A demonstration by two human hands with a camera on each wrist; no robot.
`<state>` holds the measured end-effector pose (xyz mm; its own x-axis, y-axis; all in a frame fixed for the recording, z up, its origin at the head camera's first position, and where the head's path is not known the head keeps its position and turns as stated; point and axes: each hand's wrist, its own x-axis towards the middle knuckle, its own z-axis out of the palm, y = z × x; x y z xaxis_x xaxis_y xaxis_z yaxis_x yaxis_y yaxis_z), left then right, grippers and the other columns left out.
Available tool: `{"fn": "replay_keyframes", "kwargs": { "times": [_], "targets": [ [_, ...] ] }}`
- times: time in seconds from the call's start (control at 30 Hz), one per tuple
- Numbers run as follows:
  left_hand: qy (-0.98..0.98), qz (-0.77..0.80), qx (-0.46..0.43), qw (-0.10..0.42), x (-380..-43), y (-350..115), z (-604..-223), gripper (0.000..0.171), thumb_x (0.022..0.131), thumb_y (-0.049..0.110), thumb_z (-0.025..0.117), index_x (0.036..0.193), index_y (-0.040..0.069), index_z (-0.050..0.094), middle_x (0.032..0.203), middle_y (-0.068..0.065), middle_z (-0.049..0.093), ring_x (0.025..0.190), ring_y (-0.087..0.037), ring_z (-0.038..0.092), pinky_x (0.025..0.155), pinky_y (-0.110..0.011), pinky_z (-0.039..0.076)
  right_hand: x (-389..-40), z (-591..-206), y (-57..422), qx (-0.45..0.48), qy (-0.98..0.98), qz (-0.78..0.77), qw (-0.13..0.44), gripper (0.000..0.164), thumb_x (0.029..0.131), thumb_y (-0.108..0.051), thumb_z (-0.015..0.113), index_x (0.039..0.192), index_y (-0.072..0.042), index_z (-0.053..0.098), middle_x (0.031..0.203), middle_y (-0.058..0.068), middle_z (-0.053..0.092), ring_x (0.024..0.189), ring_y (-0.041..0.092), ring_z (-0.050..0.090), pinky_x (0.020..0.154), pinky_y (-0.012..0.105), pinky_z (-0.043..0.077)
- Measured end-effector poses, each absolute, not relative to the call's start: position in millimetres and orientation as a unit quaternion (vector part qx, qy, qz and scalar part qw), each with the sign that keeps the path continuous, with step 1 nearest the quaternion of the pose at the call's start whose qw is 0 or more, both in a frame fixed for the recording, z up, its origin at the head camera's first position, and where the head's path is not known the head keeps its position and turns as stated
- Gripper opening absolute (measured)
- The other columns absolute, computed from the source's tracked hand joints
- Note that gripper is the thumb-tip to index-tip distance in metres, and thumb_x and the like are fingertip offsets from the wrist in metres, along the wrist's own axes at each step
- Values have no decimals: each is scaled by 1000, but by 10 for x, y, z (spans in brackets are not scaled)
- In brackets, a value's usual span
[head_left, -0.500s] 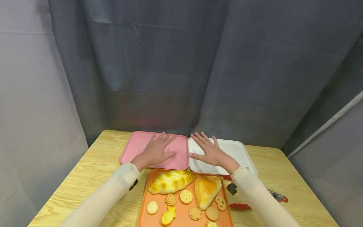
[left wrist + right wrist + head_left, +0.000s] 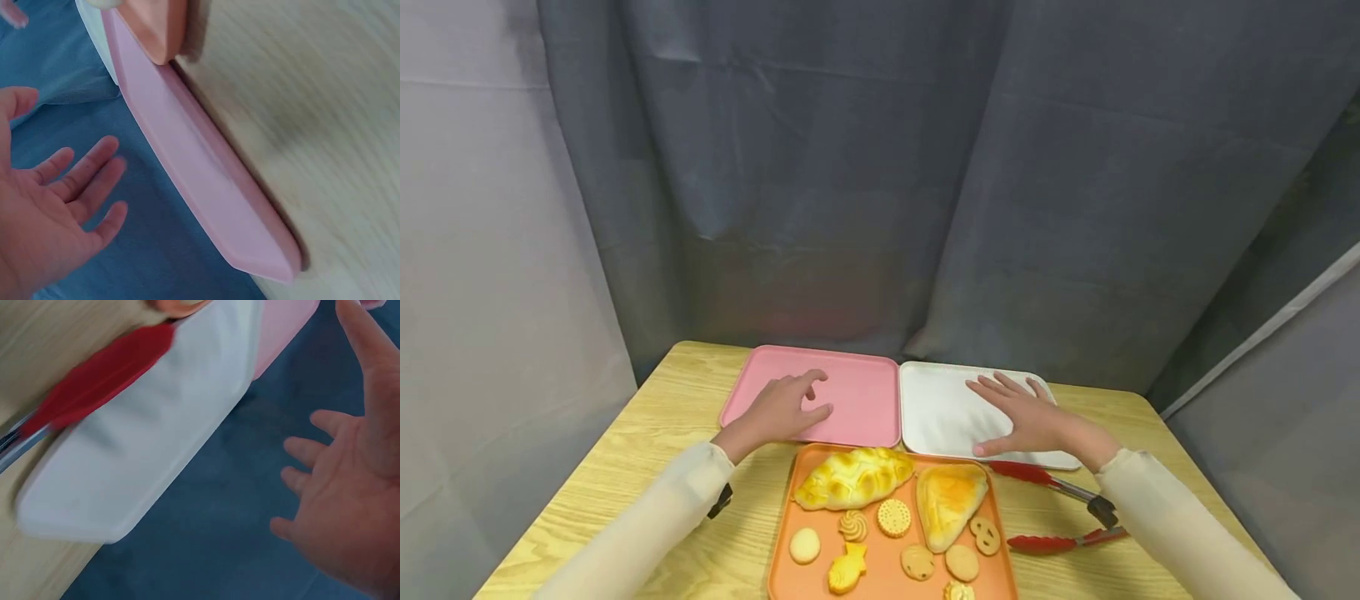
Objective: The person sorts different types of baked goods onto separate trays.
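Left hand (image 2: 777, 409) loosely bent, right hand (image 2: 1032, 422) spread, neither holding anything. Tongs (image 2: 1073, 489) unheld, breads (image 2: 853, 480) on orange tray (image 2: 881, 577); work seemingly unstarted.

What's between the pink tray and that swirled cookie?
Starting at the pink tray: the orange tray's rim, then the long yellow bread; the head view shows both.

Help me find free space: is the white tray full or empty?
Empty: the white tray shows only bare surface and shadows in the head and right wrist views.
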<state>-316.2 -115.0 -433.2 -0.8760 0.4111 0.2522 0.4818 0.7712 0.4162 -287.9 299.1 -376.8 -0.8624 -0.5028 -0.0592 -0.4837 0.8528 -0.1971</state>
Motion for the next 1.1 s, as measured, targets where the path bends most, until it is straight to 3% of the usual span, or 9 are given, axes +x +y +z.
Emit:
{"fn": "replay_keyframes", "kwargs": {
  "times": [0.2, 0.4, 0.57, 0.8, 1.0, 1.1],
  "targets": [
    [-939, -276, -206, 17, -3103, -1322, -4376, 32, 93, 34, 71, 112, 10, 60, 75, 2, 66, 59, -11, 56, 60, -30, 46, -2711, -3773, 3409, -262, 953, -99, 117, 107, 73, -56, 86, 155, -7, 38, 159, 26, 37, 147, 56, 24, 106, 85, 12],
    [-937, -292, -191, -13, -3032, -1458, -4428, 28, 88, 31, 76, 98, 9, 62, 64, 3, 60, 55, -12, 53, 56, -28, 43, -2585, -3856, 3755, -269, 938, -119, 185, 103, 69, -48, 91, 148, -1, 45, 149, 24, 50, 134, 55, 44, 96, 80, 32],
    [-914, -355, -177, -87, -3023, -1513, -4504, 23, 87, 25, 79, 89, 8, 63, 68, -8, 70, 58, -22, 66, 56, -29, 49, -2493, -3920, 3918, -230, 927, -147, 257, 104, 68, -43, 94, 146, 3, 41, 145, 27, 50, 131, 55, 47, 97, 74, 41],
    [-867, -429, -186, -170, -3048, -1518, -4618, 14, 88, 12, 76, 89, 2, 66, 74, -13, 74, 60, -25, 71, 59, -36, 59, -2423, -4051, 3994, -175, 922, -157, 309, 110, 66, -34, 97, 152, -2, 37, 152, 35, 36, 140, 63, 29, 104, 76, 34],
    [-856, -445, -182, -187, -3046, -1503, -4697, 12, 88, 9, 76, 88, 1, 66, 73, -11, 74, 59, -23, 72, 58, -33, 60, -2384, -4173, 3973, -166, 925, -142, 311, 118, 65, -33, 97, 154, 2, 28, 153, 46, 22, 141, 68, 20, 106, 78, 30],
    [-853, -453, -178, -188, -3044, -1492, -4711, 12, 87, 6, 75, 89, 0, 65, 74, -11, 75, 58, -21, 71, 57, -32, 59, -2392, -4230, 3948, -147, 933, -127, 303, 117, 64, -26, 98, 153, 1, 27, 154, 46, 23, 142, 66, 22, 107, 77, 29]
  ]
}}
